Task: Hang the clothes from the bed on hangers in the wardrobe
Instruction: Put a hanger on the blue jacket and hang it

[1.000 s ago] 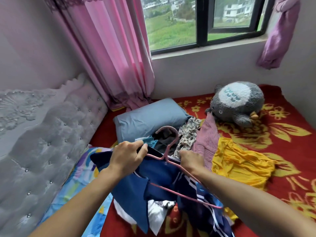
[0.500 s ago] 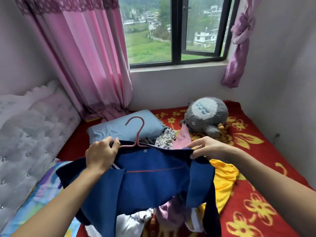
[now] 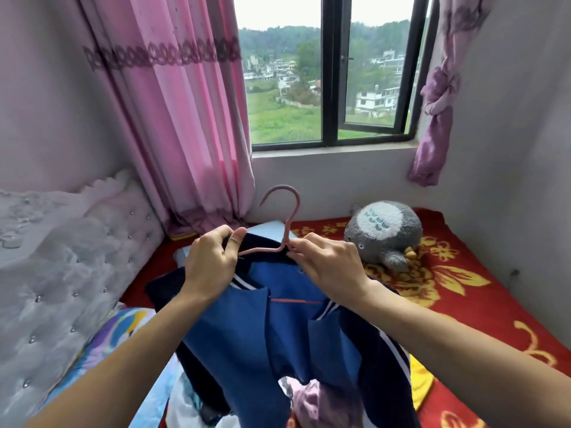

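A blue jacket (image 3: 278, 332) with dark sleeves and white stripes hangs on a pink hanger (image 3: 285, 217), lifted above the bed. Its hook points up in front of the window wall. My left hand (image 3: 210, 261) pinches the jacket's collar at the hanger's left shoulder. My right hand (image 3: 327, 264) pinches the collar and hanger just right of the hook's neck. Below the jacket lie more clothes: a mauve garment (image 3: 321, 403), a white one (image 3: 191, 409) and a yellow one (image 3: 421, 381). The wardrobe is out of view.
The bed has a red blanket with yellow flowers (image 3: 463, 291) and a grey tufted headboard (image 3: 61, 273) on the left. A grey plush toy (image 3: 383, 233) sits by the wall. Pink curtain (image 3: 185, 118) and window (image 3: 333, 88) are ahead.
The jacket and hanger rose higher from the bed. My right hand slid from the jacket's right shoulder in to the hanger's neck. My view tilted up toward the window.
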Available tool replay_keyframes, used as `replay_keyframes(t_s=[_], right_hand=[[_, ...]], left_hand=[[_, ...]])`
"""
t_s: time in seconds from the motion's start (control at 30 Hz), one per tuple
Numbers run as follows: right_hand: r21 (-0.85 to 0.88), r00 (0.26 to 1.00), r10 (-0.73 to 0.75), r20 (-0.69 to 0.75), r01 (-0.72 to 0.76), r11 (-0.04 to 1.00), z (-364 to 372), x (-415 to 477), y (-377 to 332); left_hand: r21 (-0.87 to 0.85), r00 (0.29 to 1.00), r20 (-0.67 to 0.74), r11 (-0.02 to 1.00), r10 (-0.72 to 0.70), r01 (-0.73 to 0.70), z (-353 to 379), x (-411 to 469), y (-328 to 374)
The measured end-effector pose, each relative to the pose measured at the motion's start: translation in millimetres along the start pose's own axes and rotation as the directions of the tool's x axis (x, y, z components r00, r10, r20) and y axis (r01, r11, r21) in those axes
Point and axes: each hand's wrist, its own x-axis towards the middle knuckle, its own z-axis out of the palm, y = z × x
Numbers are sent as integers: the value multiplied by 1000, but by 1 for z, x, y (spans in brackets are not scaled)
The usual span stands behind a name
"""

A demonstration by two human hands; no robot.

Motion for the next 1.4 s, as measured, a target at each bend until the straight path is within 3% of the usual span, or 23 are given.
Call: replay_keyframes(t_s=[0.07,0.23,0.3,0.4,0.43,0.53,0.57,0.6,0.67,0.73,0.87,0.9,1.03,1.1,1.23,1.4], right_hand=[[-45,999,-34,16,34,998,-4,9,3],[-31,996,42,72,-40,999,-18,16,10],[23,995,80,63,-81,996,-18,21,4],[104,993,109,35,-112,988,-25,26,-4],[111,994,108,27,-110,988,-30,28,-7],[137,993,118,29,-121,983,-50,43,-18],[155,987,150,54,-156,976,-56,51,-23],[203,971,208,118,-229,952,-62,59,-27],[393,877,284,387,-435,810,-75,75,-35],[508,774,174,608,-548,665,-89,84,-46],[653,737,-60,673,-554,516,-106,69,-63],[673,738,-106,667,-535,510,-107,62,-68],[664,703,-306,642,-311,680,-109,20,-106],[690,649,-400,647,-274,670,-113,-4,-136],[796,552,-584,594,-304,523,-138,-36,-213],[869,456,-747,484,-351,349,-203,-51,-315]], left_hand=[[-16,999,-51,1000,-8,7,-18,3,-12],[43,979,-198,997,-50,60,-51,-3,-20],[-15,994,-106,999,-31,29,-49,-18,-11],[-312,988,152,948,-24,71,-56,-30,-10],[-299,984,174,951,-30,82,-62,-29,-16],[67,988,157,998,-8,-2,-84,-30,-32],[93,993,120,996,4,-15,-89,-33,-32],[84,998,60,996,24,-29,-93,-36,-28],[91,995,-70,994,69,-62,-103,-43,-15],[140,981,-155,986,117,-95,-114,-54,-6],[265,974,-184,961,133,-81,-132,-101,14],[289,978,-178,956,110,-54,-134,-119,17],[323,976,-209,937,-63,130,-145,-214,31],[345,957,-256,911,-139,225,-154,-273,46],[400,873,-393,801,-289,446,-203,-379,93],[423,703,-643,624,-304,657,-280,-489,165]])
